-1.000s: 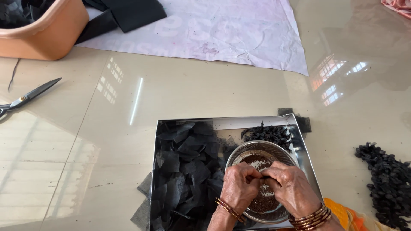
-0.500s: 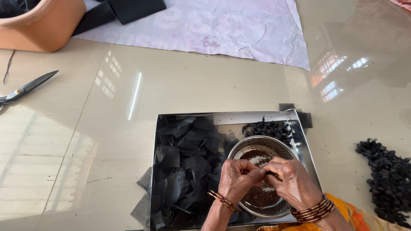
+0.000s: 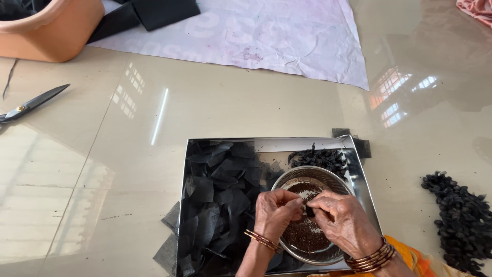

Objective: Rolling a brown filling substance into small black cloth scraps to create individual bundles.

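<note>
Left hand point(image 3: 277, 213): over the steel bowl point(image 3: 328, 179), fingers curled; its grip is pinched nearly closed on a small black piece point(image 3: 309, 210), fingertips meeting those of the other hand.
Right hand point(image 3: 342, 219): same spot, thumb and forefinger nipped tight on that piece.
Steel bowl: holds dark brown seeds point(image 3: 302, 236) with a pale patch; sits in the right half of the steel tray point(image 3: 266, 144).
Tray: on the floor point(image 3: 205, 107), near its lower edge; left half filled with black fabric squares point(image 3: 218, 197), some spilling past the left rim; a cluster of small black bundles point(image 3: 320, 158) in the far right corner.
Right of tray: a heap of black bundles point(image 3: 461, 220).
Far side: a pale printed sheet point(image 3: 266, 36), an orange tub point(image 3: 56, 31) at the left corner.
Left edge: scissors point(image 3: 31, 104).
</note>
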